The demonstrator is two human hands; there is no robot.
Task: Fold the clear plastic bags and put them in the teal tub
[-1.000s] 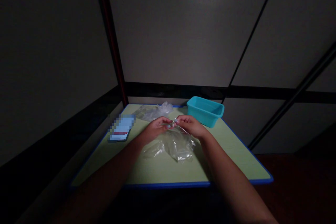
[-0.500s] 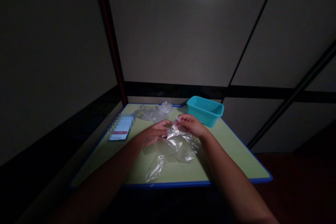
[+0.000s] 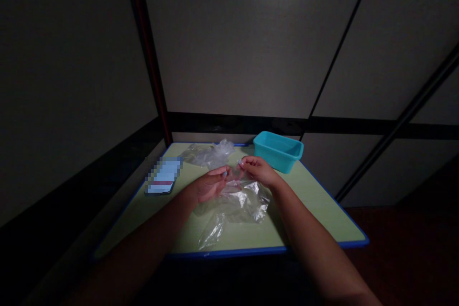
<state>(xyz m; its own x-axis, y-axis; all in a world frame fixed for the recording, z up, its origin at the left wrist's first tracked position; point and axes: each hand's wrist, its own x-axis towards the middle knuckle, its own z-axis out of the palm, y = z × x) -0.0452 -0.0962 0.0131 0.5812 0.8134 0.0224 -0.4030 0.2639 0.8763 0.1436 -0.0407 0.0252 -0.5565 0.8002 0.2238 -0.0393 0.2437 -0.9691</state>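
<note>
A crumpled clear plastic bag (image 3: pixel 244 199) lies spread over the near middle of the pale green table. Its upper edge rises to my two hands. My left hand (image 3: pixel 212 184) pinches one side of that edge between thumb and fingers. Opposite it, my right hand (image 3: pixel 257 169) pinches the other side at its fingertips. A small gap separates the hands, with thin see-through plastic between them. Behind my left hand, a second crumpled clear bag (image 3: pixel 215 153) rests near the table's back edge.
A turquoise plastic basket (image 3: pixel 278 152) stands at the back right of the table (image 3: pixel 315 215), which has a blue rim. A phone with a blurred screen (image 3: pixel 164 175) lies at the left. Dark-trimmed grey panels rise behind.
My left hand's fingers have closed on the bag's edge. The bag's upper part, bunched between my hands before, is now held more stretched out. The view has shifted slightly.
</note>
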